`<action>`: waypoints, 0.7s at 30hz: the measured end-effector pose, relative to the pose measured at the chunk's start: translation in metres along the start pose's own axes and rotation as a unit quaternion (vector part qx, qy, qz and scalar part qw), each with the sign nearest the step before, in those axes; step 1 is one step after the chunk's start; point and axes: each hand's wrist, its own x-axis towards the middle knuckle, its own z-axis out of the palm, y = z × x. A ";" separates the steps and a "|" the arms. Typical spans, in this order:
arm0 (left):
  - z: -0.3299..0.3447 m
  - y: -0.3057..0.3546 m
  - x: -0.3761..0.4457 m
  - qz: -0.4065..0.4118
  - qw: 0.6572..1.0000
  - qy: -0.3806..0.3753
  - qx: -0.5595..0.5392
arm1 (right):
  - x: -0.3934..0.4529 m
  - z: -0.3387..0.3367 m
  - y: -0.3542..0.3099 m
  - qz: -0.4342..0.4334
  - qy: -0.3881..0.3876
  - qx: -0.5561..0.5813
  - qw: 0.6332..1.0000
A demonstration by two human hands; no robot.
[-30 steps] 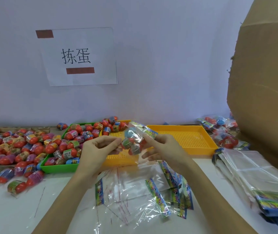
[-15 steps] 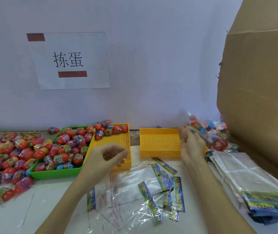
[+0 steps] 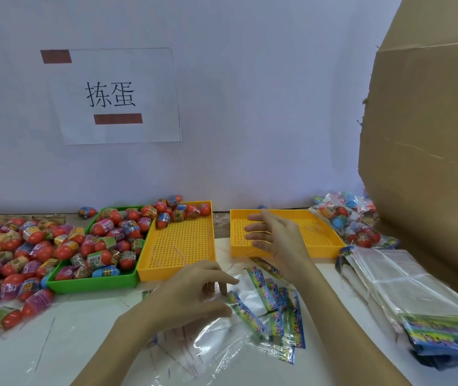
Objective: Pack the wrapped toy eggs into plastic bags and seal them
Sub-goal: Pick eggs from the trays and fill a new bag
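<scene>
Wrapped toy eggs (image 3: 105,240), red with bright labels, fill the green tray (image 3: 91,282) and spill over the table at the left. Packed bags of eggs (image 3: 345,221) lie in a heap at the back right. Loose clear plastic bags (image 3: 253,310) with colourful header strips are spread on the table in front of me. My left hand (image 3: 191,296) rests on these bags, fingertips touching the plastic. My right hand (image 3: 275,238) hovers above the right yellow tray (image 3: 331,246), fingers straight and holding nothing.
A second yellow tray (image 3: 177,254) next to the green one holds a few eggs at its far end. A stack of unused bags (image 3: 406,299) lies at the right. A large cardboard box (image 3: 428,140) rises at the right; a white wall with a paper sign (image 3: 116,96) stands behind.
My right hand carried a filled bag to the heap at the back right, let it go and moved back over the right yellow tray. My left hand dropped onto the loose bags.
</scene>
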 end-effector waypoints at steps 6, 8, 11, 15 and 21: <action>0.003 0.002 0.001 0.002 1.000 0.022 -0.022 | -0.009 0.006 0.004 0.033 -0.072 -0.138 0.987; -0.002 0.004 0.001 -0.008 0.994 0.074 -0.082 | -0.009 0.006 0.007 0.014 -0.074 -0.179 0.981; -0.013 0.004 0.001 -0.076 0.961 0.195 -0.184 | -0.013 0.008 0.004 0.014 -0.089 -0.171 0.981; -0.025 -0.013 -0.002 -0.144 0.930 0.264 -0.213 | -0.015 0.011 -0.001 0.031 -0.127 -0.132 0.983; -0.018 -0.012 -0.004 -0.099 0.955 0.278 -0.037 | -0.014 0.010 -0.007 0.111 -0.195 0.023 0.974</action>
